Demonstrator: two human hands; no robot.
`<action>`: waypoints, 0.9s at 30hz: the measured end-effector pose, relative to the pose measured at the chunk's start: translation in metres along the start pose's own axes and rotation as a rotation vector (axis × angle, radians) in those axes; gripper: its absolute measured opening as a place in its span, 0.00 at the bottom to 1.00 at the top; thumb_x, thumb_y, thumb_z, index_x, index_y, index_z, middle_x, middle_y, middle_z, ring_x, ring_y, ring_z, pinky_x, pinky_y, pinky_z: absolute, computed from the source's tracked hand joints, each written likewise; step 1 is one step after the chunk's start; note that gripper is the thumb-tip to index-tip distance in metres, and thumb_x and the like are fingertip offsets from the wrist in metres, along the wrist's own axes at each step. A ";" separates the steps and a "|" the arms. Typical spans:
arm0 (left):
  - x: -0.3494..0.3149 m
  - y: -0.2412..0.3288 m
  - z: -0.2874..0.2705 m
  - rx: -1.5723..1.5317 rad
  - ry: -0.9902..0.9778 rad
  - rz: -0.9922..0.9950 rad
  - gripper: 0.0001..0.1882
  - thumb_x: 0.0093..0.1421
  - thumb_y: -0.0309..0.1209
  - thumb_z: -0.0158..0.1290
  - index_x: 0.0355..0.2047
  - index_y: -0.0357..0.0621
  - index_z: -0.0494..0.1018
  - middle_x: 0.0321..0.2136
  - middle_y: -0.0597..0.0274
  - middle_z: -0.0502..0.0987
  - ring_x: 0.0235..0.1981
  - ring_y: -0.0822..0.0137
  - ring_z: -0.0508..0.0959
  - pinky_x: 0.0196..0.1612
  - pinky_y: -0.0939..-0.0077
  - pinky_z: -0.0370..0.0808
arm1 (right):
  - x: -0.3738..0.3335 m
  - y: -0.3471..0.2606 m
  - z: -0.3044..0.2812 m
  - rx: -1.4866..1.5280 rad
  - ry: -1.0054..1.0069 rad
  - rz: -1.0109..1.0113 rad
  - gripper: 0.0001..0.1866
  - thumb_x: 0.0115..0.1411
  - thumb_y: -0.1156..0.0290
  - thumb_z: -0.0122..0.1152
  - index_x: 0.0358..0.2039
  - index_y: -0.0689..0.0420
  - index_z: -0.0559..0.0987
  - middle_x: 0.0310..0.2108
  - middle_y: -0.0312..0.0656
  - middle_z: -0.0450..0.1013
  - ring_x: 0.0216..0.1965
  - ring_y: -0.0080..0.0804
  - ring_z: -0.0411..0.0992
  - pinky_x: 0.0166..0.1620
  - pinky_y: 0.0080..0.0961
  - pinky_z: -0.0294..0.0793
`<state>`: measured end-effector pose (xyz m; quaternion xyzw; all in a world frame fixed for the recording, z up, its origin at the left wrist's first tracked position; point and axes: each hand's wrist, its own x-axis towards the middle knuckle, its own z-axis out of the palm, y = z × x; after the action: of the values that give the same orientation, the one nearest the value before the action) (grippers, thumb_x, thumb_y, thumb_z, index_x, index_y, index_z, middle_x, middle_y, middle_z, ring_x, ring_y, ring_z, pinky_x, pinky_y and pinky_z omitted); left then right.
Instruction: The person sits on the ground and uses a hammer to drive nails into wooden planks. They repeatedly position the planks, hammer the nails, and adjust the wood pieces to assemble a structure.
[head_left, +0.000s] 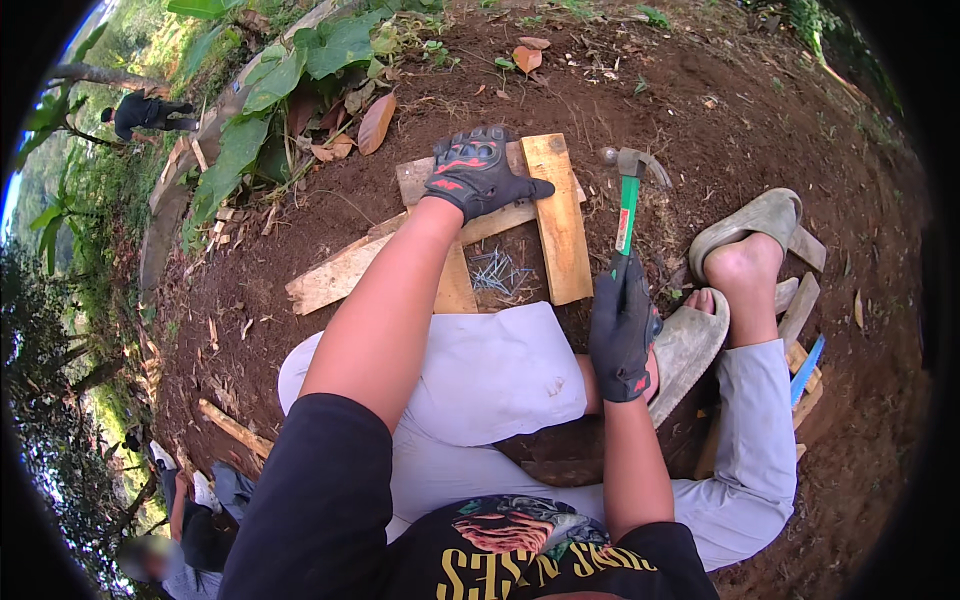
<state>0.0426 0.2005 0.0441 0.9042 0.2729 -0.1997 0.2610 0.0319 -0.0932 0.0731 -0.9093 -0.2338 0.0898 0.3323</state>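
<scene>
My right hand [622,330], in a black glove, is closed round the lower handle of a claw hammer [627,205]. Its handle is green and its metal head points away from me. Also gloved, with red marks on the knuckles, my left hand [477,172] grips some wooden boards, fingers bent over the far side. Its thumb reaches right, onto a short wooden plank [558,225] that lies across a longer board [345,270]. Another wood piece [455,285] sticks out below my left wrist. Loose nails [497,272] lie in a heap between the pieces.
My bent legs and sandals [745,230] flank the work at near right. Wood offcuts [800,310] and a blue saw blade [808,370] lie beyond my right leg. Big-leaved plants [270,90] border the brown soil at far left. Other people [150,112] are at the left.
</scene>
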 end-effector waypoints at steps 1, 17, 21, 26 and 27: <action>0.000 -0.003 0.003 0.008 0.011 -0.008 0.65 0.46 0.80 0.61 0.71 0.42 0.67 0.69 0.44 0.71 0.72 0.47 0.69 0.74 0.44 0.62 | -0.001 0.005 0.003 0.000 0.016 -0.004 0.22 0.75 0.66 0.57 0.63 0.66 0.76 0.55 0.62 0.79 0.54 0.59 0.79 0.56 0.46 0.78; 0.008 -0.016 0.016 -0.017 0.003 -0.012 0.70 0.43 0.85 0.58 0.75 0.46 0.63 0.73 0.49 0.66 0.75 0.47 0.63 0.76 0.41 0.54 | 0.020 -0.054 0.006 -0.182 0.042 -0.234 0.24 0.74 0.69 0.57 0.67 0.63 0.76 0.48 0.59 0.82 0.43 0.54 0.83 0.46 0.44 0.83; 0.008 -0.017 0.017 -0.027 0.013 -0.012 0.70 0.42 0.84 0.59 0.75 0.47 0.63 0.73 0.49 0.66 0.75 0.48 0.63 0.76 0.42 0.55 | 0.022 -0.045 0.017 -0.288 -0.051 -0.267 0.26 0.73 0.70 0.57 0.70 0.63 0.73 0.45 0.58 0.82 0.40 0.53 0.83 0.42 0.44 0.82; 0.008 -0.015 0.014 -0.028 0.006 -0.018 0.71 0.43 0.84 0.59 0.76 0.47 0.61 0.74 0.50 0.65 0.76 0.48 0.63 0.77 0.42 0.54 | 0.017 -0.049 0.015 -0.185 0.146 -0.299 0.27 0.73 0.69 0.60 0.69 0.64 0.73 0.45 0.60 0.82 0.40 0.54 0.83 0.42 0.46 0.81; 0.007 -0.015 0.013 -0.025 0.022 -0.018 0.71 0.43 0.83 0.59 0.76 0.47 0.61 0.74 0.50 0.65 0.76 0.48 0.63 0.77 0.42 0.54 | 0.016 -0.044 0.019 -0.229 0.052 -0.266 0.26 0.73 0.69 0.59 0.69 0.64 0.73 0.45 0.60 0.82 0.40 0.55 0.83 0.42 0.47 0.81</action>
<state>0.0362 0.2064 0.0253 0.9005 0.2863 -0.1886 0.2674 0.0241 -0.0449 0.0870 -0.9043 -0.3521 -0.0056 0.2413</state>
